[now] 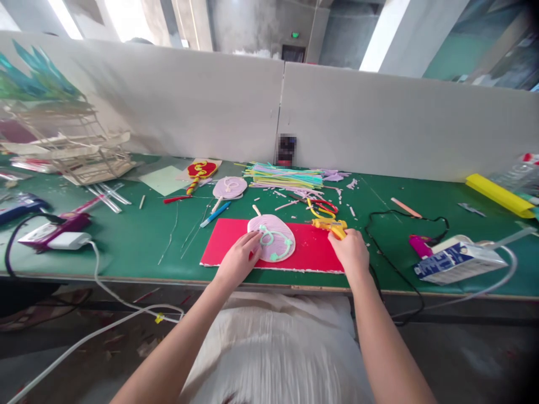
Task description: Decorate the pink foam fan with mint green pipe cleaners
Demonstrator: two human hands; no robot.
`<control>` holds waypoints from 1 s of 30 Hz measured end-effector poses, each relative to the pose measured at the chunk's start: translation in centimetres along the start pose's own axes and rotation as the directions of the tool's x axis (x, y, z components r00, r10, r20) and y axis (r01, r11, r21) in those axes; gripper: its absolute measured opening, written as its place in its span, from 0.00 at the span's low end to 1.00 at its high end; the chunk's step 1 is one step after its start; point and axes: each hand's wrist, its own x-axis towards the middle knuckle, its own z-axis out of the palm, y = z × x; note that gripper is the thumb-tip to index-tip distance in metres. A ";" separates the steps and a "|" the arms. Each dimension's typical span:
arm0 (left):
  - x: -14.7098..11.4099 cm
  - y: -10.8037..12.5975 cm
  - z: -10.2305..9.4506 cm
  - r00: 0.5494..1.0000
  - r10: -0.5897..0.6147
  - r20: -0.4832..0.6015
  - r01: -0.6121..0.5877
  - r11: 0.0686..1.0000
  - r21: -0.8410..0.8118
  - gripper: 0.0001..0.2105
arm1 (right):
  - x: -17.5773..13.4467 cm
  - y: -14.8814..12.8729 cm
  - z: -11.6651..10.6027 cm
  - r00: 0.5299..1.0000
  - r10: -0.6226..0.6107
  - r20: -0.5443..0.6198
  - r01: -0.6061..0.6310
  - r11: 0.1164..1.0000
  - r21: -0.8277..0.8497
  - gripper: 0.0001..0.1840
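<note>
A lilac round fan (277, 224) with mint-green curls and small shapes on its face lies on a red board (320, 247); its short stick handle points away from me. My left hand (241, 257) is at the fan's left edge, fingertips bent onto it beside a mint curl. Whether a small piece is between those fingers I cannot tell. In my right hand (351, 252) is a yellow hot glue gun (330, 225), its nozzle pointing left above the board's right part. The fingers wrap its handle, and the trigger is hidden.
Behind the board lie a bundle of pastel strips (286, 177), scissors (324, 207), a blue pen (215, 214), another lilac fan (230, 188) and a red-yellow fan (202, 170). A power strip (54, 233) sits left. A carton (461, 262) and black cable (391, 266) lie right.
</note>
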 end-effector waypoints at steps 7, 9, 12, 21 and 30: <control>1.2 -0.3 0.2 0.999 -0.046 -0.013 0.045 0.999 -0.028 0.14 | -1.2 -1.6 -0.1 0.990 -0.137 0.045 0.128 0.979 0.160 0.21; 1.8 -0.2 0.4 0.998 -0.054 -0.013 0.054 0.998 -0.022 0.14 | -1.7 -2.3 0.3 0.975 -0.214 0.057 0.202 0.964 0.172 0.22; 2.4 -0.3 0.8 0.996 -0.085 0.001 0.085 0.994 -0.061 0.15 | -2.3 -3.0 0.9 0.945 -0.313 0.092 0.299 0.944 0.141 0.24; 2.5 -1.0 1.5 1.000 -0.009 0.016 0.011 0.988 -0.155 0.15 | -2.7 -3.5 0.6 0.887 -0.460 0.034 0.457 0.887 0.074 0.18; 2.5 -1.2 1.6 0.999 0.051 -0.008 -0.052 0.983 -0.175 0.13 | -2.6 -3.5 1.1 0.869 -0.494 0.034 0.490 0.867 0.087 0.13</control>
